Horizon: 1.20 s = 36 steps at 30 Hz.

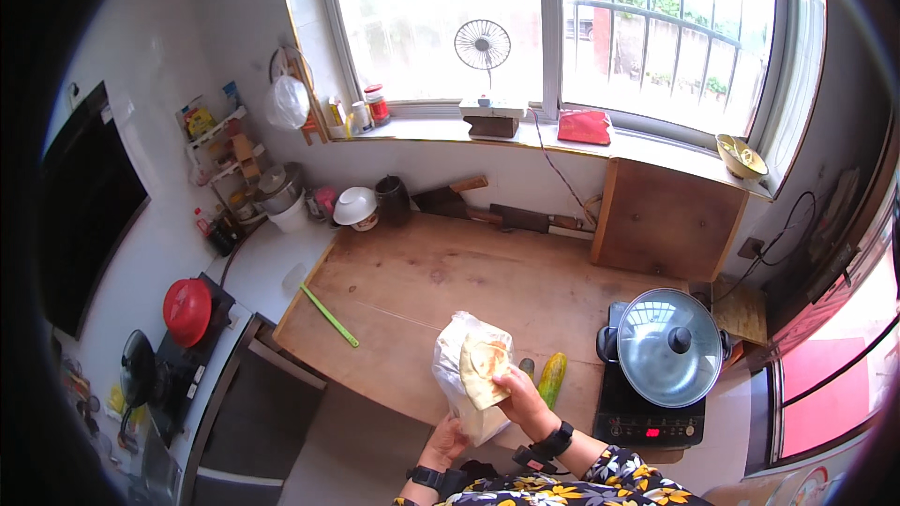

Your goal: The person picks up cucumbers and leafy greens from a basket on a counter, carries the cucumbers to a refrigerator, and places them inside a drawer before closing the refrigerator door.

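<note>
My right hand (524, 400) grips a folded flatbread (484, 369), pale with browned patches, by its right edge. Behind the bread hangs a translucent plastic bag (450, 348), whose lower edge is pinched in my left hand (448, 439). Whether the bread is partly inside the bag or just in front of it, I cannot tell. Just right of the bread, a yellow-green cucumber (553, 379) lies on the wooden board (394, 267). A second, darker vegetable (526, 367) shows only partly behind my right hand.
To the right, a glass-lidded pot (668, 348) stands on an induction cooker (650, 422) with a lit display. A spatula with a green handle (330, 316) lies at the board's left. Cleavers (450, 200) and bowls (356, 207) line the back; a red basin (187, 313) sits far left.
</note>
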Each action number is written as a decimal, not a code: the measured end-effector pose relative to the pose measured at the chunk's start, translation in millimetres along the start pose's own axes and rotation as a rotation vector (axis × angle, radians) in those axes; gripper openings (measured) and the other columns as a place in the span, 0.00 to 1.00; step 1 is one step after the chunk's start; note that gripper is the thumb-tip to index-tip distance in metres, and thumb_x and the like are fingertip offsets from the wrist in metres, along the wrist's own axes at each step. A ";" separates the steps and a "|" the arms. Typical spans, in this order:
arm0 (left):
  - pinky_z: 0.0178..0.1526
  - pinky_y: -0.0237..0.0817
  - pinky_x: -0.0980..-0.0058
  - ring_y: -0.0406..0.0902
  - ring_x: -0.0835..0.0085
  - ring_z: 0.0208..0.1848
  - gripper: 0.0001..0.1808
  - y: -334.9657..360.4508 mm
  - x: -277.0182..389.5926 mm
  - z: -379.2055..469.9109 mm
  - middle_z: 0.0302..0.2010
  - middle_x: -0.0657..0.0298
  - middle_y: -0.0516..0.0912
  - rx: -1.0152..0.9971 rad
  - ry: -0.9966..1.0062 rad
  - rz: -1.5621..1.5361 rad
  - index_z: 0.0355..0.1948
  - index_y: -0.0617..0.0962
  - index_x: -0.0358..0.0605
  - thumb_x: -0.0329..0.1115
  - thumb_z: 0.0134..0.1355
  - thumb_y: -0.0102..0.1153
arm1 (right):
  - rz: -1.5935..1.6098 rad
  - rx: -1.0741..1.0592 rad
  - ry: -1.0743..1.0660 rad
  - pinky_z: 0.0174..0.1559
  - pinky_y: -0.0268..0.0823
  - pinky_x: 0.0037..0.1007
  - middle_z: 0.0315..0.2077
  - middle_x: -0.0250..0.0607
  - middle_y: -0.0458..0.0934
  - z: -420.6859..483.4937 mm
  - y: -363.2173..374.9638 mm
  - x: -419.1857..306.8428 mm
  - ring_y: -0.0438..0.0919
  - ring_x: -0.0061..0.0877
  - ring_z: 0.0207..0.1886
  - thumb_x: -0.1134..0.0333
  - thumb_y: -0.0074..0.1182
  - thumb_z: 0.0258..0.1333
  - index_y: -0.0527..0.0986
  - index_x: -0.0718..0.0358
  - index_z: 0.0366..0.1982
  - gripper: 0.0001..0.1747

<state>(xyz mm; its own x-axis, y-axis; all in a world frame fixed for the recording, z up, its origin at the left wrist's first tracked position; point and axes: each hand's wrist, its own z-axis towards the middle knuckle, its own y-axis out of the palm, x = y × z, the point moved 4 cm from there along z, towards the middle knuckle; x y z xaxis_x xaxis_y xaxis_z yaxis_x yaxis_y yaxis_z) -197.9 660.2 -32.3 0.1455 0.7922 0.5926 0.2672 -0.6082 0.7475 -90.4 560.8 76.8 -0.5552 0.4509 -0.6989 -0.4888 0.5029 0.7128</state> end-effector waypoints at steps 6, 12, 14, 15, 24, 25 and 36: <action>0.47 0.64 0.69 0.70 0.69 0.47 0.30 -34.7 26.3 60.9 0.47 0.61 0.71 -0.077 -0.102 -0.109 0.51 0.64 0.42 0.34 0.46 0.56 | 0.142 0.137 -0.008 0.48 0.63 0.28 0.42 0.44 0.70 62.2 -10.3 7.5 0.71 0.29 0.44 0.71 0.45 0.46 0.61 0.72 0.46 0.23; 0.49 0.62 0.69 0.69 0.68 0.47 0.23 -110.9 89.8 127.0 0.45 0.62 0.72 -0.050 -0.187 0.048 0.48 0.67 0.41 0.40 0.53 0.50 | 0.108 0.294 -0.041 0.42 0.68 0.32 0.40 0.39 0.71 135.0 -21.8 24.2 0.73 0.27 0.41 0.70 0.46 0.48 0.63 0.65 0.45 0.20; 0.49 0.61 0.68 0.69 0.68 0.48 0.22 -103.8 123.1 148.5 0.45 0.61 0.72 -0.023 -0.164 -0.020 0.48 0.67 0.41 0.41 0.53 0.49 | 0.049 0.410 -0.071 0.41 0.69 0.32 0.40 0.38 0.71 155.8 -35.6 27.7 0.73 0.26 0.41 0.70 0.46 0.48 0.64 0.64 0.45 0.19; 0.50 0.60 0.66 0.68 0.67 0.48 0.22 -103.2 140.1 153.7 0.45 0.61 0.72 0.034 -0.118 -0.082 0.47 0.67 0.41 0.43 0.54 0.47 | 0.002 0.499 -0.076 0.39 0.69 0.31 0.39 0.38 0.71 161.7 -40.5 33.0 0.73 0.26 0.40 0.69 0.47 0.48 0.64 0.63 0.44 0.18; 0.48 0.59 0.62 0.66 0.61 0.46 0.22 -135.1 164.9 140.6 0.45 0.58 0.69 0.241 -0.040 -0.178 0.47 0.66 0.44 0.48 0.56 0.44 | -0.103 0.454 0.052 0.43 0.66 0.29 0.41 0.33 0.70 221.2 -31.2 70.5 0.70 0.23 0.43 0.66 0.47 0.51 0.63 0.62 0.47 0.19; 0.48 0.60 0.62 0.66 0.60 0.46 0.22 -132.2 162.5 135.2 0.45 0.58 0.69 0.219 -0.068 -0.201 0.47 0.66 0.43 0.47 0.56 0.44 | -0.096 0.458 0.050 0.43 0.66 0.29 0.41 0.33 0.70 224.7 -29.0 72.9 0.70 0.23 0.43 0.66 0.47 0.51 0.63 0.62 0.47 0.19; 0.38 0.68 0.70 0.74 0.65 0.37 0.12 -92.8 162.5 124.5 0.38 0.57 0.74 -0.057 -0.193 0.067 0.41 0.70 0.41 0.34 0.58 0.46 | -0.199 0.403 -0.098 0.35 0.68 0.22 0.35 0.32 0.73 255.6 -3.6 46.4 0.73 0.18 0.34 0.64 0.47 0.52 0.65 0.64 0.47 0.20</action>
<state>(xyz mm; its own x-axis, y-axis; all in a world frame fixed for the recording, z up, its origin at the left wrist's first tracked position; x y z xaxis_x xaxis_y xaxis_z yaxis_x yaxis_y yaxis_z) -80.5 851.6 -42.7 0.3420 0.7415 0.5772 0.1973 -0.6572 0.7274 57.7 768.4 26.8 -0.4013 0.3738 -0.8362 -0.2685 0.8248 0.4976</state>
